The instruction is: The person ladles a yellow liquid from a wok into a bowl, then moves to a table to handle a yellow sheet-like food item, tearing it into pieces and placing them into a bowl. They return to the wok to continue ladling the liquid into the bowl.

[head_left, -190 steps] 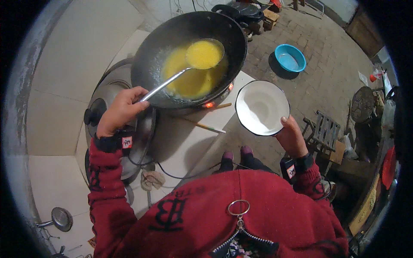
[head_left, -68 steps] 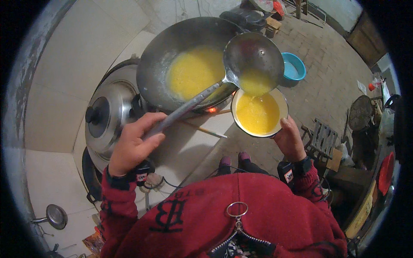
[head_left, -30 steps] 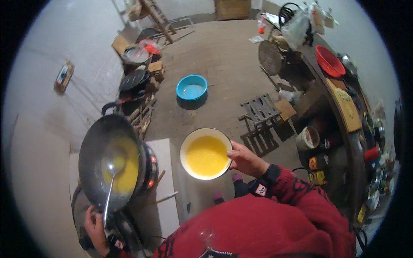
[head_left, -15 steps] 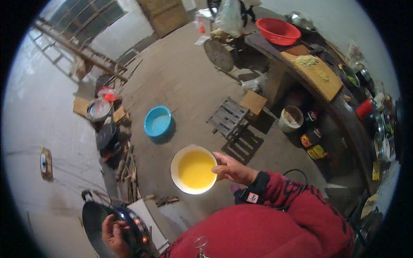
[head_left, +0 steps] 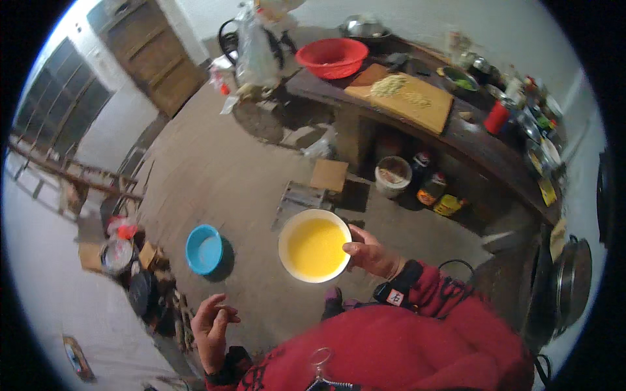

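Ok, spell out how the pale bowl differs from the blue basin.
The pale bowl is whitish; the blue basin is bright blue. The pale bowl is held in the right hand; the blue basin stands on the floor. The pale bowl holds yellow liquid; the blue basin shows nothing yellow. Both are round and open-topped.

Yellow liquid [head_left: 318, 244] in round white bowl [head_left: 283, 246], right hand [head_left: 374, 255] at the bowl's right rim, round blue plastic basin [head_left: 192, 251] on grey floor [head_left: 212, 163] to the bowl's left, slatted wooden stool [head_left: 298, 199] behind the bowl, round red plastic basin [head_left: 332, 68] left of rectangular wooden board [head_left: 432, 116] on long dark table [head_left: 484, 154] farther back
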Available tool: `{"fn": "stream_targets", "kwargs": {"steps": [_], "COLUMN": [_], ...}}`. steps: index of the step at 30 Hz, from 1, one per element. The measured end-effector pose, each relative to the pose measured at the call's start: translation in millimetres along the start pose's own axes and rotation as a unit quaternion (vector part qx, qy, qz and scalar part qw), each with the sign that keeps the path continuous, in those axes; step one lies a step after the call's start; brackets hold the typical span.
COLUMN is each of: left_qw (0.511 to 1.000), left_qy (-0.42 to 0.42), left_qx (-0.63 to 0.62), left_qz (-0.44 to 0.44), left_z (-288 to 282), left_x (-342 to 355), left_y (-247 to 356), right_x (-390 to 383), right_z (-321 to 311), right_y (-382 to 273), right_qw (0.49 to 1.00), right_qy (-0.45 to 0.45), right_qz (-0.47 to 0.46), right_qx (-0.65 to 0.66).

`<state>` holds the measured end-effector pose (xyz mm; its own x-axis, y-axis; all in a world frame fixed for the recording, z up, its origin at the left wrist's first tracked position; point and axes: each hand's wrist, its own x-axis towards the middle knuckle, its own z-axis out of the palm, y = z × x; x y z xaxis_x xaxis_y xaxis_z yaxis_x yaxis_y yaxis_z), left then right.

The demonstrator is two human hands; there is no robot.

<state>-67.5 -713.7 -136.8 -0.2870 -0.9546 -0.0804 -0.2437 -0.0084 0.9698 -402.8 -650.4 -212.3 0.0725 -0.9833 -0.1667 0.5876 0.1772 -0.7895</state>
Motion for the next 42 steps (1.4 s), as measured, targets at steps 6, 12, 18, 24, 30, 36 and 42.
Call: {"fn": "stream_targets", "kwargs": {"steps": [6, 12, 18, 24, 30, 36, 42], "left_qw": [0.988, 0.97, 0.959, 0.931, 0.904, 0.891, 0.849], "left_qy": [-0.151, -0.24, -0.278, -0.35, -0.404, -0.444, -0.527], "left_qx": [-0.031, -0.023, 0.044, 0.108, 0.138, 0.089, 0.041], "left_qz": [0.003, -0.025, -0.032, 0.007, 0.005, -0.023, 0.02], "left_z": [17, 81, 183, 282, 340, 385, 436], "left_x": [80, 129, 162, 197, 241, 309, 369], "left_y": [-11, 0, 40, 76, 93, 85, 88], "right_x": [-19, -40, -63, -82, -75, -60, -55], "right_z": [-1, -47, -124, -189, -238, -254, -263], "right_y": [-25, -38, -67, -110, -137, -164, -205], "right_qw": [0.988, 0.964, 0.947, 0.938, 0.919, 0.899, 0.868], "right_qy": [0.131, 0.22, 0.261, 0.272, 0.295, 0.336, 0.398], "right_qz": [-0.079, -0.133, -0.171, -0.207, -0.242, -0.264, -0.282], "right_qx": [0.031, 0.064, 0.073, 0.063, 0.098, 0.096, 0.09]}}
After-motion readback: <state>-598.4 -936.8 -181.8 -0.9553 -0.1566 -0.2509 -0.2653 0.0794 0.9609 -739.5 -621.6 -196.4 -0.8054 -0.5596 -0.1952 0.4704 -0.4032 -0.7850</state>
